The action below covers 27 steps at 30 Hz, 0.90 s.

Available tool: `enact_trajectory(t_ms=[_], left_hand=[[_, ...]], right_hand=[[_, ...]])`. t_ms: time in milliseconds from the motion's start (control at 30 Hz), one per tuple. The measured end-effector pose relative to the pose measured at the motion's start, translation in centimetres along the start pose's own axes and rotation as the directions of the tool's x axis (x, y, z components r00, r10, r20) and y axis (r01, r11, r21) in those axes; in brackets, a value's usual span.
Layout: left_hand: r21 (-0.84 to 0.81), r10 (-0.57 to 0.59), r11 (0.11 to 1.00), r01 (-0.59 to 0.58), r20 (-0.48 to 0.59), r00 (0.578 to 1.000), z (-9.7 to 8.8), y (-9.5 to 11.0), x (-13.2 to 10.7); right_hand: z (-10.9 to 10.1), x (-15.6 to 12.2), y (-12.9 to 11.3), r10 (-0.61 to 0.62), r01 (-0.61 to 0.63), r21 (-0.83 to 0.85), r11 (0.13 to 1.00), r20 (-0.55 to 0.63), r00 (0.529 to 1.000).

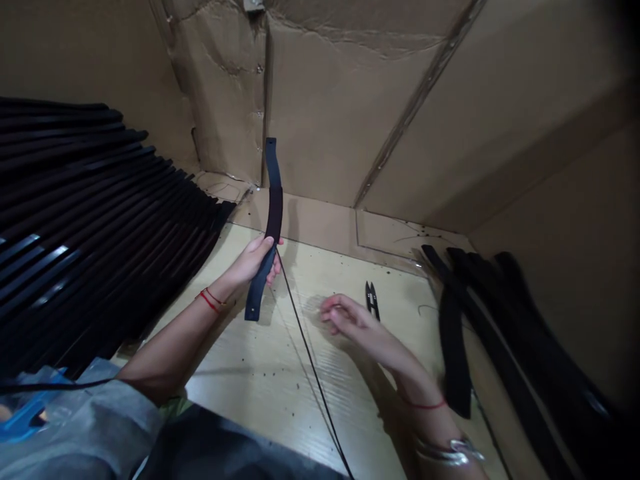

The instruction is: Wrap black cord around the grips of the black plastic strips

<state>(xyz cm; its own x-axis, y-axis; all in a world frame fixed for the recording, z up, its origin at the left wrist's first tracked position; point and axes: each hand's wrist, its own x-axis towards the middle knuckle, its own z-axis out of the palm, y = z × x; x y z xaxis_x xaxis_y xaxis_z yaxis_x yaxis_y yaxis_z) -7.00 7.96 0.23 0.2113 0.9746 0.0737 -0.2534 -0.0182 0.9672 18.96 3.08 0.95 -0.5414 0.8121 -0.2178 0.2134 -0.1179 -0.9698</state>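
My left hand (pixel 250 263) is shut around the middle of a curved black strap (pixel 273 213), which stands nearly upright, with a small hole visible near its lower end. A thin black cord (pixel 313 357) runs from near that hand down past the bottom of the view. My right hand (pixel 347 317) hangs just above the pale wood tabletop (pixel 260 373), its fingers loosely curled and holding nothing I can see. Small black thread snips (pixel 372 300) lie just beyond its fingertips.
A large fanned stack of black straps (pixel 100 220) lies along the left. More black straps (pixel 500 333) are piled at the right. Corrugated cardboard walls (pixel 340 113) rise behind the tabletop. A grey bag (pixel 65 427) with something blue (pixel 27 413) sits at the lower left.
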Motion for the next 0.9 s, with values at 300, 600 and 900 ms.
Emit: enact_trajectory(t_ms=[300, 600, 900], left_hand=[[-0.007, 0.03, 0.999, -0.031, -0.087, 0.996, -0.1, 0.3, -0.2], [-0.034, 0.047, 0.998, -0.046, 0.036, 0.998, 1.8, 1.0, -1.5], [-0.008, 0.019, 1.0, -0.019, 0.094, 0.995, 2.2, 0.5, -1.8]], right_hand=[[3.3, -0.4, -4.0, 0.067, -0.068, -0.002, 0.998, 0.162, 0.985], [0.9, 4.5, -18.7, -0.456, 0.355, -0.432, 0.829, -0.157, 0.876], [0.2, 4.7, -5.2, -0.102, 0.035, -0.549, 0.835, -0.092, 0.991]])
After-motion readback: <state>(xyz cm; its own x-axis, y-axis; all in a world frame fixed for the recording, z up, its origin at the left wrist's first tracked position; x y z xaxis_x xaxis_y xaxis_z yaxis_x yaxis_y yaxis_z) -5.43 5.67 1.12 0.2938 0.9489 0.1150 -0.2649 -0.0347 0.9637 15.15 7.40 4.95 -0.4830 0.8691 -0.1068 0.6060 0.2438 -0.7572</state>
